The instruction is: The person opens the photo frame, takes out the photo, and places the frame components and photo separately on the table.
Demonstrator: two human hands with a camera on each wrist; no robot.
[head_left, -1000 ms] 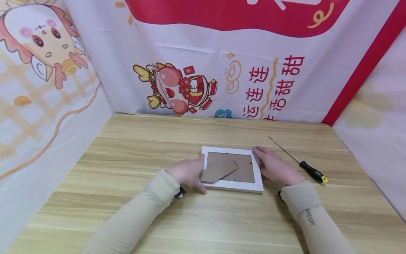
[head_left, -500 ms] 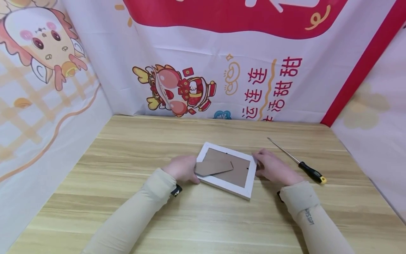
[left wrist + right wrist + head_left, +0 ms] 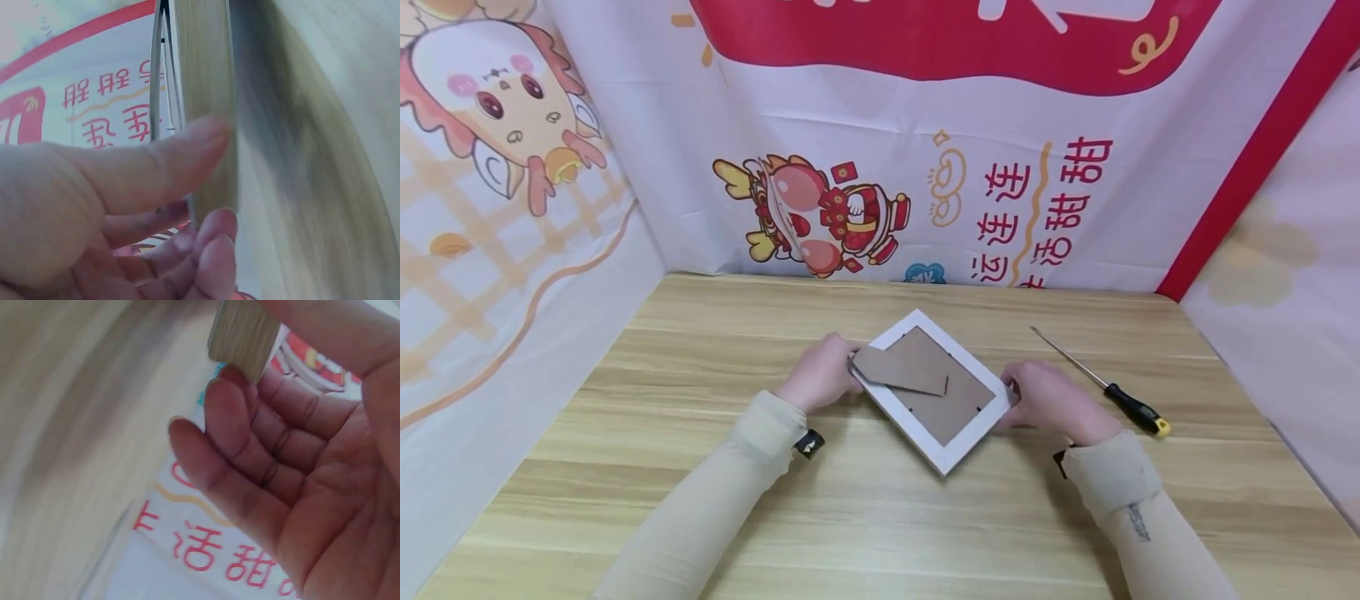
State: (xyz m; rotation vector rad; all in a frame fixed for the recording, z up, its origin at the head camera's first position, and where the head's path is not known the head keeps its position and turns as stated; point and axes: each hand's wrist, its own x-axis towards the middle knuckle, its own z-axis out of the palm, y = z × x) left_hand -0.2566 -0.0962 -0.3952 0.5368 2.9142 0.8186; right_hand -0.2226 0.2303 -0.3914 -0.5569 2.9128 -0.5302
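A white-backed picture frame (image 3: 974, 430) lies face down between my hands, turned so one corner points toward me. Its brown backing board (image 3: 961, 410) carries a loose easel stand flap (image 3: 895, 368), angled across to the left edge. My left hand (image 3: 822, 373) pinches the left corner; in the left wrist view its thumb presses the wood-grained side edge (image 3: 206, 62). On the opposite corner, my right hand (image 3: 1051, 400) grips with curled fingers; the right wrist view shows fingertips against the frame's corner (image 3: 245, 337). The frame's front is hidden.
A screwdriver (image 3: 1131, 406) with a black and yellow handle lies right of my right hand, its tip toward the back. Printed cloth walls (image 3: 820, 108) enclose the wood-grain table (image 3: 760, 517) at the back and sides.
The picture frame has rotated clockwise between my hands, from nearly square-on to a diamond. My left hand has moved up and slightly left, and my right slightly down. The screwdriver has stayed put.
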